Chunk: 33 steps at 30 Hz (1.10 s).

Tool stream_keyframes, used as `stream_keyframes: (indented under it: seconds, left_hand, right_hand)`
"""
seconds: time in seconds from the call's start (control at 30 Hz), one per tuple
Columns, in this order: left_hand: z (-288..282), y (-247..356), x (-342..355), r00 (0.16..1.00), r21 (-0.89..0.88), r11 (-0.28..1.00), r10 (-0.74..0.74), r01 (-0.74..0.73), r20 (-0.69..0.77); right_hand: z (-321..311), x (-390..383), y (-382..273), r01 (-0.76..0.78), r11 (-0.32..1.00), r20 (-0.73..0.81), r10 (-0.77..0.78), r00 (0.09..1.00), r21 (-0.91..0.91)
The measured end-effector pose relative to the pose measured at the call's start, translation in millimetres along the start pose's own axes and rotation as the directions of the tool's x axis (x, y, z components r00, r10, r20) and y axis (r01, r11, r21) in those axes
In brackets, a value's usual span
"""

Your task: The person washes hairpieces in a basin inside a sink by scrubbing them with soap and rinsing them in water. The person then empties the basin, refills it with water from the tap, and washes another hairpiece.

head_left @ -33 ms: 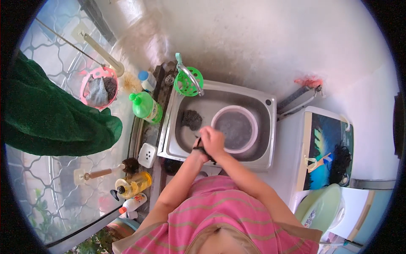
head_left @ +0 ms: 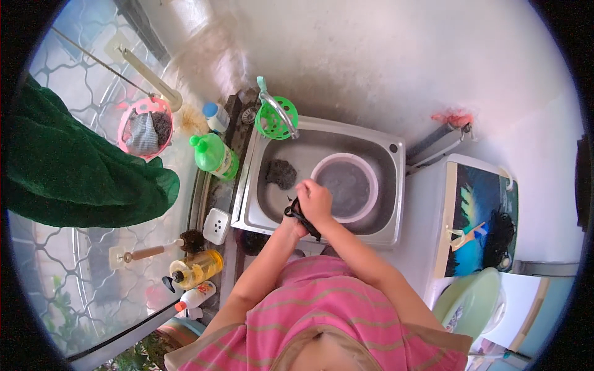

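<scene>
My hands meet above the near left part of a steel sink (head_left: 400,179). A thin black band (head_left: 299,214), with a small loop and a loose end, lies across my left hand and wrist. My right hand (head_left: 315,201) is closed over the far end of my left hand (head_left: 297,228), fingers curled in against the black band. The left hand's fingers are mostly hidden beneath it. Just beyond them a dark scouring pad (head_left: 281,174) rests on the sink floor. A pale pink round basin (head_left: 373,185) with greyish water stands in the sink, right of my hands.
A green perforated basket (head_left: 270,125) hangs at the faucet (head_left: 283,111). Left of the sink are a green bottle (head_left: 215,158), a white soap dish (head_left: 217,226) and a yellow bottle (head_left: 197,269). A dark green cloth (head_left: 80,161) hangs farther left; a white appliance (head_left: 427,229) stands right.
My hands have shifted very slightly, and more of the black band with its loop and end shows. The sink's contents look the same.
</scene>
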<state>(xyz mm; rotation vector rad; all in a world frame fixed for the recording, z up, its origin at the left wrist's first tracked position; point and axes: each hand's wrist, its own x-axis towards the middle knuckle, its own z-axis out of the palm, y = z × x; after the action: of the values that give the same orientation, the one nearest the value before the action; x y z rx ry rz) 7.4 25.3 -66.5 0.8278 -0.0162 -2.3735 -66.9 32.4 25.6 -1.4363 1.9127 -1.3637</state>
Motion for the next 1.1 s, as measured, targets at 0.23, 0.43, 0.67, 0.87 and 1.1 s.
stream_keyframes:
  seconds: [0.23, 0.43, 0.67, 0.87, 1.1]
  left_hand:
    - [7, -3, -13, 0.838, -0.125, 0.955, 0.296, -0.269, 0.458]
    - [0, 7, 3, 0.981, 0.033, 0.991, -0.125, 0.131, -0.146]
    - [7, -25, 1, 0.544, -0.256, 0.933, 0.356, -0.253, 0.76]
    - [40, -8, -26, 0.981, 0.142, 0.99, 0.019, 0.009, -0.193]
    - [-27, -18, 5, 0.961, 0.643, 0.714, 0.217, -0.277, 0.173]
  right_hand:
    - [-5, -37, -31, 0.423, 0.894, 0.239, -0.447, 0.862, 0.149]
    - [-1, -21, 13, 0.007, 0.997, -0.027, -0.005, 1.0, 0.072]
    - [-6, -39, -24, 0.413, 0.91, 0.16, -0.401, 0.902, -0.044]
    - [-3, -18, 28, -0.126, 0.991, 0.018, 0.127, 0.992, -0.048]
    - [-8, -38, -13, 0.156, 0.983, 0.156, -0.14, 0.978, -0.099]
